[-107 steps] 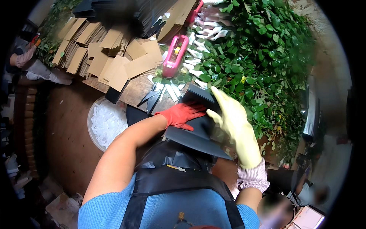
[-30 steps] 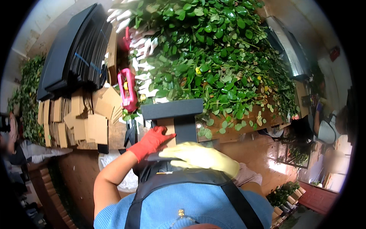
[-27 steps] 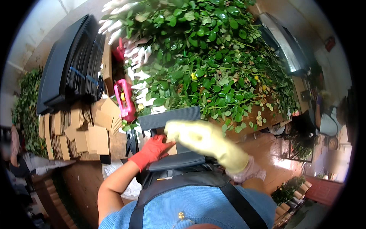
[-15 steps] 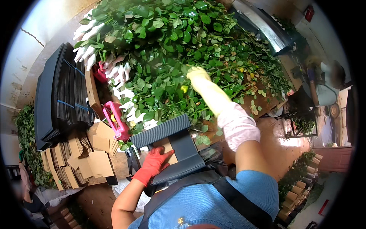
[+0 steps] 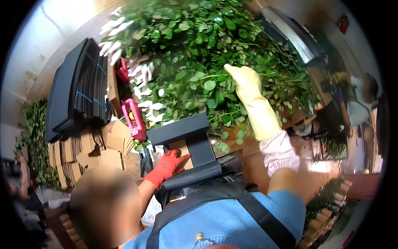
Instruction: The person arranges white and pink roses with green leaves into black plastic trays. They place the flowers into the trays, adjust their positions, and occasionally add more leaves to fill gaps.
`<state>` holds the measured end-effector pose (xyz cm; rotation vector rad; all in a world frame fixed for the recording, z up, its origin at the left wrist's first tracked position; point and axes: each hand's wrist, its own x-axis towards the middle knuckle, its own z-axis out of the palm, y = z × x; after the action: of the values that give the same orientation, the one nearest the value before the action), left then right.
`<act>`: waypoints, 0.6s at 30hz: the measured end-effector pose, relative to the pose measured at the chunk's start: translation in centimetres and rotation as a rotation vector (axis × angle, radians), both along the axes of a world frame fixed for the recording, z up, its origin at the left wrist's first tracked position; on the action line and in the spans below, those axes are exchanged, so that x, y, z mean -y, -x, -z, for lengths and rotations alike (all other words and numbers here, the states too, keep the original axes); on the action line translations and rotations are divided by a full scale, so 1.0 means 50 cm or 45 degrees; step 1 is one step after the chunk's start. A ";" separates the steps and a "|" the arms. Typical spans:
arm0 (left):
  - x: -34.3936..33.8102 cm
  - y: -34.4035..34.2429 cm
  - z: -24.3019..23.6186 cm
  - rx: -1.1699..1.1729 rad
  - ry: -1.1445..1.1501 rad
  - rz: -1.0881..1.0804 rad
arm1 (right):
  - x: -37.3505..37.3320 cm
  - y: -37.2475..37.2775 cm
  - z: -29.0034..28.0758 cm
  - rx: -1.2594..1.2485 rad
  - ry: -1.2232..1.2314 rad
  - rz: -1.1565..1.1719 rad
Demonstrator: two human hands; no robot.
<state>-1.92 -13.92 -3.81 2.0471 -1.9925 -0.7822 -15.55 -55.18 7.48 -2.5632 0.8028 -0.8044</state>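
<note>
My left hand (image 5: 169, 167), in a red glove, lies with its fingers apart on a brown cardboard piece (image 5: 181, 149). That piece rests inside a dark grey corrugated sheet (image 5: 203, 147) with raised, folded ends, close to my body. My right hand (image 5: 244, 81), in a long yellow glove, is pinched shut on a leafy rose stem (image 5: 209, 76) over the pile. The pile of leafy stems (image 5: 186, 45) covers the table beyond; white-sleeved flower heads (image 5: 118, 31) line its left side. Part of the held stem is lost among other leaves.
A strapped stack of dark corrugated sheets (image 5: 74, 91) stands left, with brown cardboard pieces (image 5: 78, 155) below it. A pink holder (image 5: 133, 120) sits near the flower heads. Another person (image 5: 362, 99) is at the far right. Wrapped bundles (image 5: 323, 216) lie at lower right.
My right hand has moved right, raising a leafy stem from the pile. My left hand stays on the cardboard. The view has shifted slightly.
</note>
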 end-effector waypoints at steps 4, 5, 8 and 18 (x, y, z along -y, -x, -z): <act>-0.001 0.008 -0.001 0.006 0.022 0.008 | 0.009 0.009 0.066 -0.447 0.494 -0.361; 0.008 -0.001 0.004 0.019 0.028 0.020 | 0.031 0.003 0.086 -0.513 0.392 -0.367; -0.020 -0.014 0.032 0.033 0.056 0.027 | -0.055 0.020 -0.105 0.127 0.502 -0.303; -0.078 -0.010 0.074 -0.492 0.179 -0.577 | -0.155 0.320 0.005 -0.090 -0.412 -0.603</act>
<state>-1.42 -10.03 -7.51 1.9710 -1.2794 -0.8287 -31.56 -47.41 7.22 -2.3519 0.2863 -0.4001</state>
